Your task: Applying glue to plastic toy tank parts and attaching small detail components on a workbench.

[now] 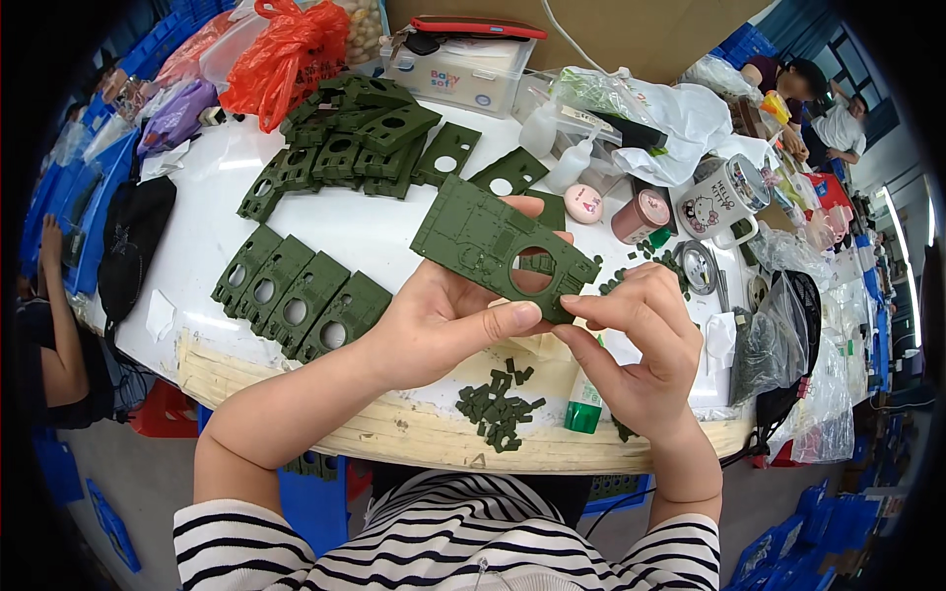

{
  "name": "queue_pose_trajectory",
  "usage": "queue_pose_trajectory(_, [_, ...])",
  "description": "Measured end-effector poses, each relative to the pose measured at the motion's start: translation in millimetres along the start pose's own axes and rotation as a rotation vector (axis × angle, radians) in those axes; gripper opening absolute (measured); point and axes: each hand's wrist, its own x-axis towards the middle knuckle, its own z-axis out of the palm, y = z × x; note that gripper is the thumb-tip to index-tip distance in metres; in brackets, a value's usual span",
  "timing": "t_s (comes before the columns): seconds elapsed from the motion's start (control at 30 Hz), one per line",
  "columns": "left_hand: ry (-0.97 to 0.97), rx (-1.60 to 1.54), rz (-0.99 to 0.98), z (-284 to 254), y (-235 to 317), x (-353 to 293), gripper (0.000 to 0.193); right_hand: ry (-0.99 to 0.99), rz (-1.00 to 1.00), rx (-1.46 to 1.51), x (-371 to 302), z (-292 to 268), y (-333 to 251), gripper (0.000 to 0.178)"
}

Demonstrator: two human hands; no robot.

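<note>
My left hand (424, 320) holds up a dark green plastic tank hull top (468, 231), thumb along its near edge and fingers beneath. A large round hole pierces the piece. At its right end, the fingertips of my right hand (650, 340) are pinched together against the near corner; whatever sits between them is too small to make out. Below the hands lies a pile of small green parts (498, 409). Several similar hull tops (281, 281) stand in an overlapping row to the left, and a larger heap of them (355, 133) lies farther back.
Right of the pile lies a green-and-white tube (583, 404). More small green parts (670, 261) are scattered past my right hand, near a white mug (714, 202), a pink jar (641, 217) and squeeze bottles (572, 163). A clear box (458, 74) and red bag (281, 69) stand behind.
</note>
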Motion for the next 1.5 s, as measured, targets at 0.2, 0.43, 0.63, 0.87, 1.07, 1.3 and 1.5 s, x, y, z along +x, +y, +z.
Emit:
queue_pose_trajectory(0.2, [-0.005,0.002,0.004,0,0,1,0.071,0.011,-0.032,-0.027,0,0,0,0.031])
queue_pose_trajectory(0.43, [-0.015,0.003,-0.035,-3,3,2,0.072,0.002,-0.018,0.050,1,-5,-1,0.037])
queue_pose_trajectory(0.63, [-0.030,-0.005,-0.164,-13,16,8,0.066,0.111,0.037,0.107,0,-16,6,0.027])
queue_pose_trajectory(0.87, [-0.017,0.105,-0.184,-20,25,10,0.059,0.167,0.130,0.110,0,-10,11,0.012])
queue_pose_trajectory(1.07, [0.002,0.344,-0.257,-39,58,9,0.061,0.166,0.155,0.103,1,-7,15,0.006])
queue_pose_trajectory(1.3, [0.074,0.617,-0.513,-71,75,1,0.058,0.128,0.166,0.075,0,-4,13,0.003])
queue_pose_trajectory(1.5, [0.014,0.731,-0.664,-76,57,3,0.053,0.127,0.169,0.066,1,-3,13,0.003])
